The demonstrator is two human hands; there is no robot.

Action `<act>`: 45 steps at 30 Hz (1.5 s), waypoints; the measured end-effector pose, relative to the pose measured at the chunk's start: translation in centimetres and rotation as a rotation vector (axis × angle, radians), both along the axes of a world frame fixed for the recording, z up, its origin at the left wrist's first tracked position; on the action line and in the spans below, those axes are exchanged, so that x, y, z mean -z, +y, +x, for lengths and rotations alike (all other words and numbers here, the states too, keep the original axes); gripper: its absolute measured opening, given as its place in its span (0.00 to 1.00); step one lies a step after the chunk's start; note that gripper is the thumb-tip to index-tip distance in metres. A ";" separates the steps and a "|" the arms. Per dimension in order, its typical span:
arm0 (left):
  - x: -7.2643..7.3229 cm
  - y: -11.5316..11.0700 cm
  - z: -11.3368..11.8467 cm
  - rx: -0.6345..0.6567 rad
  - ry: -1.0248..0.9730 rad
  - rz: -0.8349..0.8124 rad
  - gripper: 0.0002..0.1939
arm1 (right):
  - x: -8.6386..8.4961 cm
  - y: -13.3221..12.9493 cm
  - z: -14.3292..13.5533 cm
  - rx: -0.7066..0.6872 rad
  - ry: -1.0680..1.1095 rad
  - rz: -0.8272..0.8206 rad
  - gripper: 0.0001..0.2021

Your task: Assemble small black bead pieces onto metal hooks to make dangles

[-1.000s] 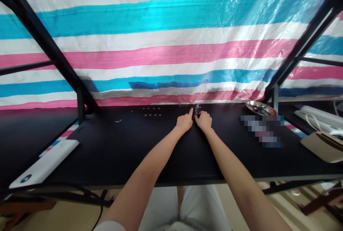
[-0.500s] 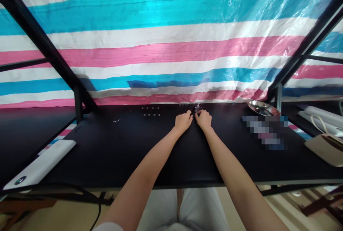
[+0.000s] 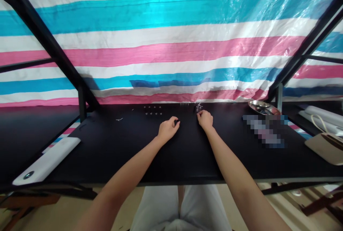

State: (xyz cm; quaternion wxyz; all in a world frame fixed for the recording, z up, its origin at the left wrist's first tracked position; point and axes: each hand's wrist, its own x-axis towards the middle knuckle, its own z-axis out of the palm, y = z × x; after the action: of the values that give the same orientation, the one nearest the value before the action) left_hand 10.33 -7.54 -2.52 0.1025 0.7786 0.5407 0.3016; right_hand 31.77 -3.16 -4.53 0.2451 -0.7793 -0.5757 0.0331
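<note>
My left hand (image 3: 168, 130) is over the middle of the black table, its fingers curled in a pinch. A small black piece (image 3: 176, 121) shows between thumb and forefinger; its exact kind is too small to make out. Farther right, my right hand (image 3: 205, 120) rests near the back edge with thumb and forefinger closed at the lower end of a small grey metal part (image 3: 198, 108). Thin bits stick out from the sides of that part. A dark little piece stands just left of it.
Several small round metal pieces (image 3: 153, 113) lie in two rows at the back. Right of them is a row of tiny upright pieces (image 3: 184, 104). A shiny metal plate (image 3: 264, 108), a white elongated case (image 3: 48, 161), a beige pouch (image 3: 325, 148) and a thin white scrap (image 3: 119, 119) lie around.
My left hand has drawn away from the right one, to the left and toward me, with the black piece in its fingers. My right hand has barely moved.
</note>
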 end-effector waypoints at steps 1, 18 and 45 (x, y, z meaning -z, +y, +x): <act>0.1 -0.2 -0.7 -0.012 -0.024 0.004 0.13 | 0.0 0.0 0.0 0.004 0.001 -0.006 0.10; -0.9 -1.0 -1.4 -0.037 -0.611 -0.156 0.16 | -2.8 -5.6 -3.2 -0.187 -0.230 -0.142 0.09; -1.1 -1.8 -1.0 0.090 -0.652 -0.152 0.17 | -3.9 -7.1 -5.6 -0.457 -0.439 0.154 0.05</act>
State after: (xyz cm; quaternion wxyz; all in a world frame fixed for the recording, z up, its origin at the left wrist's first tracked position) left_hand 9.33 -9.30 -1.39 0.3409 0.6542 0.4656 0.4890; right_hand 26.19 -10.23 -0.63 0.1598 -0.5975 -0.7758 -0.1251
